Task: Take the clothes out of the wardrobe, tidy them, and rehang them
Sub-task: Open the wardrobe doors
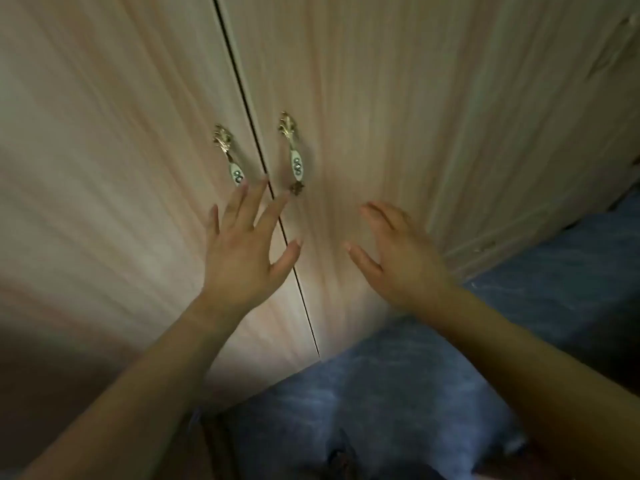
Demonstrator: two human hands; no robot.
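A pale wood wardrobe fills the view, both doors closed, with a dark seam between the left door (114, 174) and the right door (398, 133). Each door carries an ornate gold and white handle: the left handle (230, 157) and the right handle (292, 150). My left hand (242, 247) is raised with fingers spread, its fingertips just below the left handle and across the seam. My right hand (398, 258) hovers in front of the right door, fingers loosely bent, holding nothing. No clothes are in sight.
A blue fabric surface (398, 393), like a bed cover, lies below and to the right, close against the wardrobe's foot. A darker brown area (52, 375) sits at the lower left. The picture is motion-blurred.
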